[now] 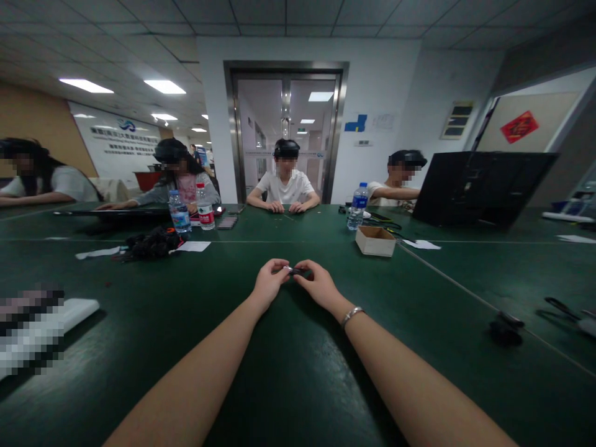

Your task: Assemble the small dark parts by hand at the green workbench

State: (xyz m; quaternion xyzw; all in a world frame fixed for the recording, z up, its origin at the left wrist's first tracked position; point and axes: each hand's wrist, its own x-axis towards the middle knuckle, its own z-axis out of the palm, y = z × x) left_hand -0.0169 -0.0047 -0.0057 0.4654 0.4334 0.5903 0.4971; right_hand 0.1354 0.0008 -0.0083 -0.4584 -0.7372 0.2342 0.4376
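Out in front of me, just above or on the green table [298, 385], my two hands meet at a small dark object with a shiny silver end [292, 270]. Its kind is too small to make out. My left hand [270, 284] pinches the silver end between thumb and fingers. The darker end is in the grip of my right hand [320, 285], whose wrist wears a silver bracelet [352, 315]. Fingers partly hide the object.
Beyond my hands are an open cardboard box [375, 242], a water bottle [357, 207], two more bottles [179, 212] and a bundle of black cables [153, 243]. A black monitor [479, 189] stands right. Several people wearing headsets sit around. A black clip-like item [505, 329] lies nearer.
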